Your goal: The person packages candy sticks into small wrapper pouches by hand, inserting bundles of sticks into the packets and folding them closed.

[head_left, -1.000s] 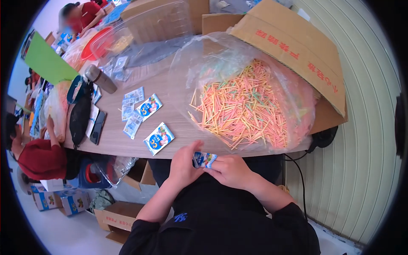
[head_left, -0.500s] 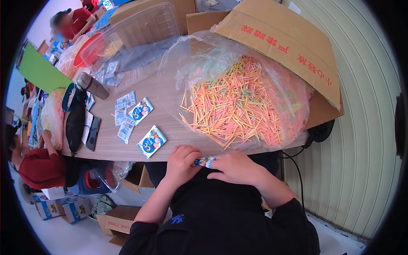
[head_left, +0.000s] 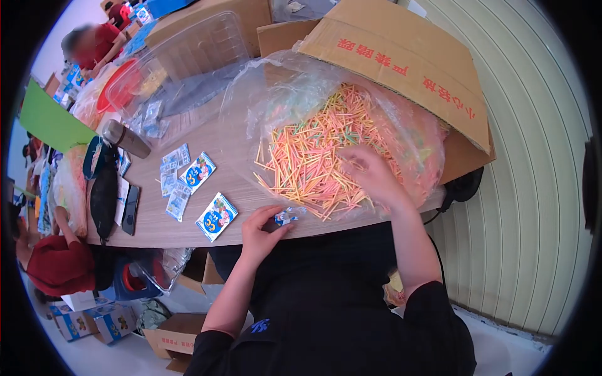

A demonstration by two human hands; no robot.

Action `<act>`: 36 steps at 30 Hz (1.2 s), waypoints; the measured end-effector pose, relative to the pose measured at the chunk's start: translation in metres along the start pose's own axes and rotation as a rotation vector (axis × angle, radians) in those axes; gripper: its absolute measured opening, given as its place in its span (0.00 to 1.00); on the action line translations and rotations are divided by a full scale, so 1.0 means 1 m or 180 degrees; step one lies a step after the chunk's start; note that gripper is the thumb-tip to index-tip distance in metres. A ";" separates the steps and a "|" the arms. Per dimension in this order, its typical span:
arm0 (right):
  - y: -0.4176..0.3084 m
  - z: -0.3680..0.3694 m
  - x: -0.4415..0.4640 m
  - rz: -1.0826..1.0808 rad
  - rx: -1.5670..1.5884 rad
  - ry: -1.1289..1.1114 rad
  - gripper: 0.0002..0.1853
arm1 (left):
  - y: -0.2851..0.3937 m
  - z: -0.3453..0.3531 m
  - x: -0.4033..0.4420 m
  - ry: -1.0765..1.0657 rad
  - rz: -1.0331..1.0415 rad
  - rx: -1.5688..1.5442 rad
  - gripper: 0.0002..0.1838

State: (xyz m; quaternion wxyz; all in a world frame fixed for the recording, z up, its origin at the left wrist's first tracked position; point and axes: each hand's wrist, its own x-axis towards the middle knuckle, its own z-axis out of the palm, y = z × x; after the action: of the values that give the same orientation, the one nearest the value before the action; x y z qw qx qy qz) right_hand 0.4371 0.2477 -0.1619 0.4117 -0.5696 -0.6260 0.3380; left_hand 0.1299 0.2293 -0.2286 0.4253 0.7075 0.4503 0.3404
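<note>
My left hand (head_left: 259,233) is at the table's front edge, thumb and fingers closed on a small blue-and-white printed packet (head_left: 286,217). My right hand (head_left: 371,170) hovers over or touches a heap of thin pink, yellow and green candy-like sticks (head_left: 313,160); its fingers are loosely bent and apart, and I make out nothing in them. The heap spills from a clear plastic bag (head_left: 244,116) lined in a tipped cardboard box (head_left: 401,59). Left of my left hand lies a printed packet (head_left: 217,217), with another packet (head_left: 199,172) farther back.
Several pale-blue sachets (head_left: 178,202) lie beside the packets. A phone (head_left: 130,210), a black pouch (head_left: 104,200) and a steel flask (head_left: 126,138) line the left side. A clear plastic tub (head_left: 182,62) stands behind. Co-workers in red sit at the left; a ribbed wall (head_left: 533,188) stands right.
My right hand has left the packet and moved forward to the stick heap. My left hand keeps the packet and has shifted slightly forward over the table edge. The view has shifted a little.
</note>
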 end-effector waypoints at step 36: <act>0.012 -0.048 0.138 0.0918 -0.3607 -0.1581 0.39 | -0.001 -0.010 0.006 -0.0288 -0.0094 -0.0458 0.23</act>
State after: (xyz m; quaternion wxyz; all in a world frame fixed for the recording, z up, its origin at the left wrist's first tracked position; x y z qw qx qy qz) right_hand 0.4840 0.3838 -0.1341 -0.1608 -0.6823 -0.7015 0.1284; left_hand 0.1233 0.2380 -0.2253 0.4998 0.6831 0.4153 0.3333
